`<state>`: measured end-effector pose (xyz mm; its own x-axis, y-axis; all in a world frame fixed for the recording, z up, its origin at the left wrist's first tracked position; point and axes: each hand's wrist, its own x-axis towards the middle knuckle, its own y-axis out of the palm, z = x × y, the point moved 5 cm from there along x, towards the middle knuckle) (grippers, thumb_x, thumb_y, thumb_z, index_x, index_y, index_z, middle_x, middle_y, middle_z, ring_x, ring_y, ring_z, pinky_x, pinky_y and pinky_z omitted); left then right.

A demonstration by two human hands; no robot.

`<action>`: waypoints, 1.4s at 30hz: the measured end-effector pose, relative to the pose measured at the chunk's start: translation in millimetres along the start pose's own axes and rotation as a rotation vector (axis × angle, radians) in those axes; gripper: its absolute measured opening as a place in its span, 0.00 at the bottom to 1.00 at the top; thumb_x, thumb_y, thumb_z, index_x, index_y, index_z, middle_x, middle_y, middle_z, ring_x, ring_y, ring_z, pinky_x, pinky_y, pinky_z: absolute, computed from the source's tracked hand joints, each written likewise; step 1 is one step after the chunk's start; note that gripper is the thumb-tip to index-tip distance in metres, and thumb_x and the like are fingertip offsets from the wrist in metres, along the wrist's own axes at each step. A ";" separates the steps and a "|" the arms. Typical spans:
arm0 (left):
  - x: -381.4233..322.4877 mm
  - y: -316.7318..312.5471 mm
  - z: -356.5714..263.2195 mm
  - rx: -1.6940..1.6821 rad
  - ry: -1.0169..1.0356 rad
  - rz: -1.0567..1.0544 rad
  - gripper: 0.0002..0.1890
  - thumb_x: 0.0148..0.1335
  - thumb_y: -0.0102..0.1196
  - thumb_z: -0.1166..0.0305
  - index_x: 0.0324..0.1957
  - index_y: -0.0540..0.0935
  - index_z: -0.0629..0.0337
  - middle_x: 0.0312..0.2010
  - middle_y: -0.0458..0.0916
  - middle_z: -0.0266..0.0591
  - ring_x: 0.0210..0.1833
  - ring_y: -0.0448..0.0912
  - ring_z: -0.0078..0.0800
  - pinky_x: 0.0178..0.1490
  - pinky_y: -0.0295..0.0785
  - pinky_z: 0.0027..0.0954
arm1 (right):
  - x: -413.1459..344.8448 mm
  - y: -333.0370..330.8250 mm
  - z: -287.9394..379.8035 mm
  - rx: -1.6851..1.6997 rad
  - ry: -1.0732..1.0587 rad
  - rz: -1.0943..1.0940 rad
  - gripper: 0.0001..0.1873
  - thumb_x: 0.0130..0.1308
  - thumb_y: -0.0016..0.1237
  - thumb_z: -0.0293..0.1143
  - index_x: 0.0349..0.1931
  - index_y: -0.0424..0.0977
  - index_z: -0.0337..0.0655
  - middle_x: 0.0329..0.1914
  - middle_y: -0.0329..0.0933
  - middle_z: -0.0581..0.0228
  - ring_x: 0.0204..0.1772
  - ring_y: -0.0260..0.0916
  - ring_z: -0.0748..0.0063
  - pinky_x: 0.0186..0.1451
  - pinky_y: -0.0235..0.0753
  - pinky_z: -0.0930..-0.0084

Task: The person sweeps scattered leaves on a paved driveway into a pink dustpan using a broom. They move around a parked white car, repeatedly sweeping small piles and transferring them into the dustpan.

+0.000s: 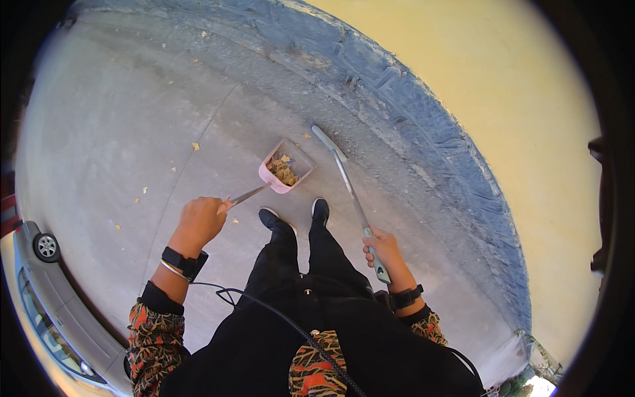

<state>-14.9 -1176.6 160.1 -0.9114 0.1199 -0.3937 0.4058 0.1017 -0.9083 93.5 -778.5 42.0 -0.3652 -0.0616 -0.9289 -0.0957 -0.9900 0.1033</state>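
Observation:
My left hand is closed around the handle of a pink long-handled dustpan, whose pan rests on or just above the concrete in front of my feet. Dry yellow leaves lie heaped in the pan. In my right hand is the pale green grip of a long-handled broom. Its light-coloured head is down at the ground, right of the pan and apart from it. A loose leaf lies between the pan and the broom head.
Scattered leaves dot the concrete ground to the left. Gravelly grit runs along the grey base of a yellow wall. A grey car is parked at the far left. A black cable crosses my front.

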 end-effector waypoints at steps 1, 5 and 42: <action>1.8 -0.4 1.8 -0.002 0.019 -0.015 0.21 0.68 0.50 0.57 0.25 0.82 0.61 0.22 0.79 0.56 0.29 0.78 0.56 0.33 0.71 0.50 | 9.5 13.3 1.6 0.012 -0.036 0.043 0.14 0.62 0.46 0.24 0.49 0.71 0.42 0.21 0.68 0.67 0.14 0.63 0.78 0.14 0.65 0.75; 9.1 6.1 6.9 0.067 0.006 0.019 0.22 0.69 0.49 0.55 0.24 0.82 0.62 0.22 0.78 0.55 0.29 0.77 0.56 0.33 0.70 0.51 | 38.7 48.4 3.5 -0.179 -0.018 0.044 0.17 0.62 0.47 0.24 0.52 0.70 0.41 0.21 0.68 0.67 0.15 0.63 0.78 0.15 0.65 0.76; -214.5 73.4 -10.0 -0.180 -0.499 -0.176 0.11 0.60 0.60 0.61 0.45 0.81 0.43 0.18 0.80 0.40 0.23 0.81 0.42 0.25 0.72 0.41 | 31.5 -11.9 73.1 -0.399 0.024 0.193 0.17 0.63 0.47 0.24 0.53 0.70 0.42 0.21 0.68 0.65 0.16 0.64 0.77 0.15 0.66 0.75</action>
<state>211.1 -1185.0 179.3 -0.8708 -0.3916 -0.2973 0.2103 0.2500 -0.9451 15.4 -759.4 37.6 -0.3189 -0.2488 -0.9146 0.3391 -0.9310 0.1351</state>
